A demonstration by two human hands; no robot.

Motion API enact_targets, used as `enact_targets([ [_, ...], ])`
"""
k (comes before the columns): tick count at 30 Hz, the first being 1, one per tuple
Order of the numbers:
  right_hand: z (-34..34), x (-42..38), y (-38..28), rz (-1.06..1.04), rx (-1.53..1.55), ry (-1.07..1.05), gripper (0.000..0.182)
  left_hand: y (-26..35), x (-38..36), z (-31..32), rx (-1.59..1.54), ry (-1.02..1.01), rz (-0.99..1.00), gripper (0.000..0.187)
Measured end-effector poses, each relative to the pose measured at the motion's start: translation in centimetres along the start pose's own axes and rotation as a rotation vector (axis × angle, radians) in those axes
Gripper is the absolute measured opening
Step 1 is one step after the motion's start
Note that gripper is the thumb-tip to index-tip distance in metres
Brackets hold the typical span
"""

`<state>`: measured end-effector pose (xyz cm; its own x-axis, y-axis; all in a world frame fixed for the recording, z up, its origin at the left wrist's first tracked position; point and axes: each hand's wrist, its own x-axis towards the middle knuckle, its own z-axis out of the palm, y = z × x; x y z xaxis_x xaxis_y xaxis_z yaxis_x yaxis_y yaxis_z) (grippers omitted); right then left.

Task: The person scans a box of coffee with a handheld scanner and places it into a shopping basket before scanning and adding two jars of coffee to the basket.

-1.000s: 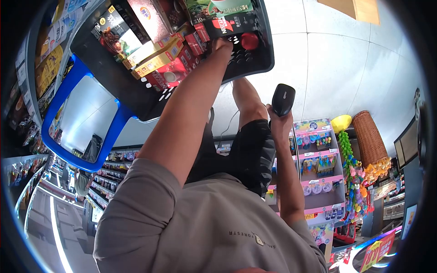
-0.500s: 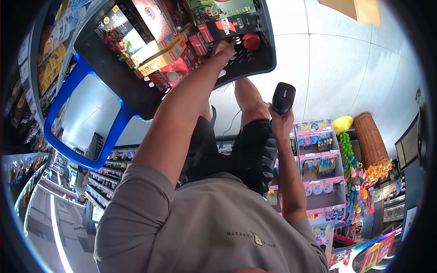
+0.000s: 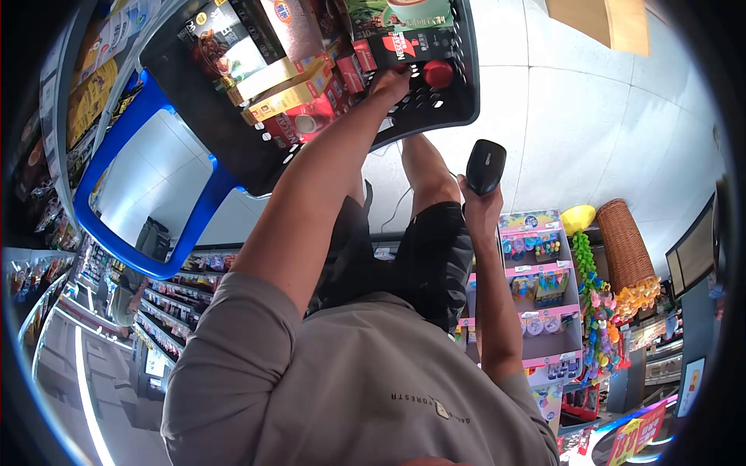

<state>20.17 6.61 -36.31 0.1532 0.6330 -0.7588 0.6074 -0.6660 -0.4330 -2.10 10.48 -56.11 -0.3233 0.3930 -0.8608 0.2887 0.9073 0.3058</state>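
Note:
My left hand (image 3: 391, 87) reaches into a black shopping basket (image 3: 458, 113) with a blue handle (image 3: 89, 206). Its fingers curl at something dark red, mostly hidden by the hand. Right beside it is a round red lid (image 3: 437, 74). A black Nescafe box (image 3: 404, 46) and small red boxes (image 3: 357, 62) lie just beyond the fingers. Yellow-edged boxes (image 3: 291, 92) and a red Nescafe box (image 3: 307, 120) sit left of the hand. Outside the basket, my right hand (image 3: 483, 203) is wrapped round the grip of a black handheld scanner (image 3: 486, 167).
Loaded store shelves (image 3: 85, 116) line the left side. To the right stand a pink display rack (image 3: 544, 287), a tall wicker basket (image 3: 625, 245) and colourful hanging toys (image 3: 602, 318). A cardboard box (image 3: 602, 19) is on the pale tiled floor (image 3: 575, 116). A cable (image 3: 400, 206) hangs by my legs.
My left hand has moved slightly right inside the basket, and a dark red object now shows at its fingers. The basket sits a little higher and further right in view. The scanner stays put.

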Motion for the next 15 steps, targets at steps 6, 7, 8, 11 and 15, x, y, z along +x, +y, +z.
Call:
enact_targets([
  [6,0.6,-0.1,-1.4,-0.006,-0.038,-0.016,0.041,-3.8,1.3,0.9,0.035,-0.117,0.037,0.039],
  [7,0.7,-0.2,-1.3,-0.008,-0.041,-0.015,0.041,-3.3,0.7,0.1,0.07,-0.168,0.022,0.041],
  [8,1.0,-0.1,-1.1,-0.023,-0.045,-0.004,0.042,-2.8,-0.1,-0.5,0.104,-0.218,0.007,0.043],
  [11,1.0,-0.7,-1.9,-0.036,-0.073,-0.011,0.044,-2.0,-2.3,-1.2,0.088,-0.062,0.096,0.049],
  [15,1.5,-1.4,-3.4,-0.107,-0.154,-0.006,0.041,-1.2,-8.4,-3.4,0.039,0.019,0.412,0.043],
])
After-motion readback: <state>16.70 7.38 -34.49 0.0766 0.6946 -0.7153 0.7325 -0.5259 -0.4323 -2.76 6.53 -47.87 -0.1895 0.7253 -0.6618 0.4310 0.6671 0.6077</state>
